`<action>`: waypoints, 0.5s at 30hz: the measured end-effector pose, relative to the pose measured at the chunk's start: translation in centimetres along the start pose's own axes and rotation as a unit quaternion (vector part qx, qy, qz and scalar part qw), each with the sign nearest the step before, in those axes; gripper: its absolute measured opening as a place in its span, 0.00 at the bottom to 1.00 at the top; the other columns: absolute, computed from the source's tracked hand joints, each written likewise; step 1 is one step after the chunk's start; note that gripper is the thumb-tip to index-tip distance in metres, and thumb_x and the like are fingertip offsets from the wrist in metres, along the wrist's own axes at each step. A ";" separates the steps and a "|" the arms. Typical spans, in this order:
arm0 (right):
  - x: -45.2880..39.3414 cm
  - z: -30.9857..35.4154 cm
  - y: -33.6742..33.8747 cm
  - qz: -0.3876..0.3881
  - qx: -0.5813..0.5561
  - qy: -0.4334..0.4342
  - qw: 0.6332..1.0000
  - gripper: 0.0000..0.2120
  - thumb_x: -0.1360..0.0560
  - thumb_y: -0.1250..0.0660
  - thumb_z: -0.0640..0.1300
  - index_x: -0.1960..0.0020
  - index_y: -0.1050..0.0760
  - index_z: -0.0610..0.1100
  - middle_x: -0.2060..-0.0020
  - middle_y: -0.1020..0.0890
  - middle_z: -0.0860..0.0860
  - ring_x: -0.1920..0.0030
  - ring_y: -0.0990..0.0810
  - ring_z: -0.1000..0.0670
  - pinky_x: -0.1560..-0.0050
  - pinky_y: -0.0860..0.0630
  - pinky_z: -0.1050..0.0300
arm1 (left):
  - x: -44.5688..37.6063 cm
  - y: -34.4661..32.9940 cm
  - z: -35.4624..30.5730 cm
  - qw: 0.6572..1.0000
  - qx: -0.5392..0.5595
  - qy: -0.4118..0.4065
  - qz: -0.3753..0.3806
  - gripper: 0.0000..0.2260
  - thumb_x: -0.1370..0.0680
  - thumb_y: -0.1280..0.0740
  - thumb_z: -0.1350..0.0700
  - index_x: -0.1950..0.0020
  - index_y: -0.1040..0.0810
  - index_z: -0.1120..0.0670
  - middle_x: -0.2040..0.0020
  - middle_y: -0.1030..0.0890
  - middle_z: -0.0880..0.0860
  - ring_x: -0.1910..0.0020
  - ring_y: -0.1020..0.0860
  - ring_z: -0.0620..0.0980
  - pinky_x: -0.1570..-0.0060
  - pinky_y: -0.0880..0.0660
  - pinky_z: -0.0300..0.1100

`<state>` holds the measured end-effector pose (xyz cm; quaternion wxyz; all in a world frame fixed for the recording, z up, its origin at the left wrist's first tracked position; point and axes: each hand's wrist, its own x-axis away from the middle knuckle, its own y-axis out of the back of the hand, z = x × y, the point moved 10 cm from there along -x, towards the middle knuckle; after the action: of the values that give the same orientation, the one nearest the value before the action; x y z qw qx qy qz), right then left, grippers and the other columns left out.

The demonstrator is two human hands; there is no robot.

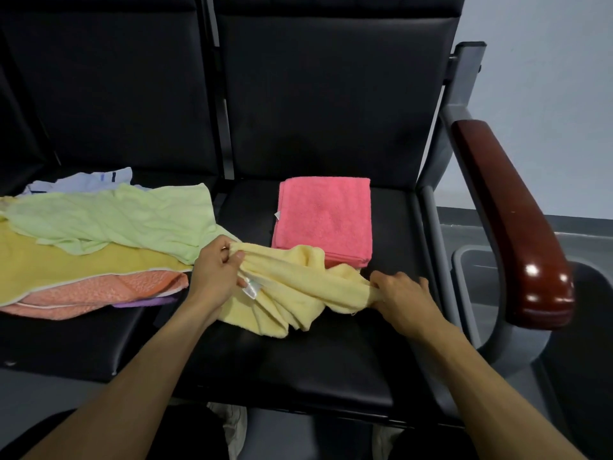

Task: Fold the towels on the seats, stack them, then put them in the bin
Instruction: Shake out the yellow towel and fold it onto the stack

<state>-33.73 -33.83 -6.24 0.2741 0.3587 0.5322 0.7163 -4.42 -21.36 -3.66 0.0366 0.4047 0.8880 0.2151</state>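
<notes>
Left hand and right hand fingers each pinch pale yellow towel, bunched, overlapping folded pink towel.

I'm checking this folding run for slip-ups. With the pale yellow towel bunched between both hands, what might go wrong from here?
1. The pale yellow towel droops over the front edge of the folded pink towel; spreading it may drag that fold out of shape.
2. The left hand and right hand grip bunched cloth, so the fold may come out crooked.
3. The unfolded pile's light green towel lies close by and could get snagged.
</notes>
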 end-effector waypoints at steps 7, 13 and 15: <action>0.4 -2.2 3.4 -0.126 -0.272 -0.021 0.954 0.08 0.23 0.29 0.46 0.60 0.23 0.48 0.67 0.18 0.53 0.65 0.19 0.51 0.61 0.26 0.56 | -0.1 1.6 1.4 0.997 0.056 0.054 -0.029 0.05 0.16 0.39 0.64 0.48 0.28 0.66 0.56 0.24 0.59 0.67 0.16 0.52 0.66 0.18 0.41; 0.4 -0.9 4.0 -0.110 -0.291 0.060 0.948 0.15 0.25 0.27 0.52 0.66 0.26 0.48 0.71 0.24 0.53 0.70 0.29 0.58 0.66 0.31 0.58 | -0.5 2.9 2.2 0.988 0.110 0.079 -0.069 0.05 0.16 0.39 0.65 0.51 0.28 0.64 0.59 0.27 0.55 0.47 0.18 0.67 0.66 0.19 0.37; 0.2 -1.1 2.7 -0.064 -0.185 0.054 0.979 0.18 0.28 0.26 0.58 0.67 0.28 0.49 0.69 0.24 0.53 0.68 0.27 0.55 0.65 0.31 0.55 | -0.7 3.0 2.4 0.989 0.105 0.076 -0.075 0.05 0.16 0.40 0.65 0.51 0.27 0.64 0.58 0.27 0.56 0.45 0.19 0.67 0.65 0.18 0.36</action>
<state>-34.78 -35.10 -3.76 0.3517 0.2284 0.4262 0.8016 -1.29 -19.32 -4.64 -0.0577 0.3214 0.9335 0.1479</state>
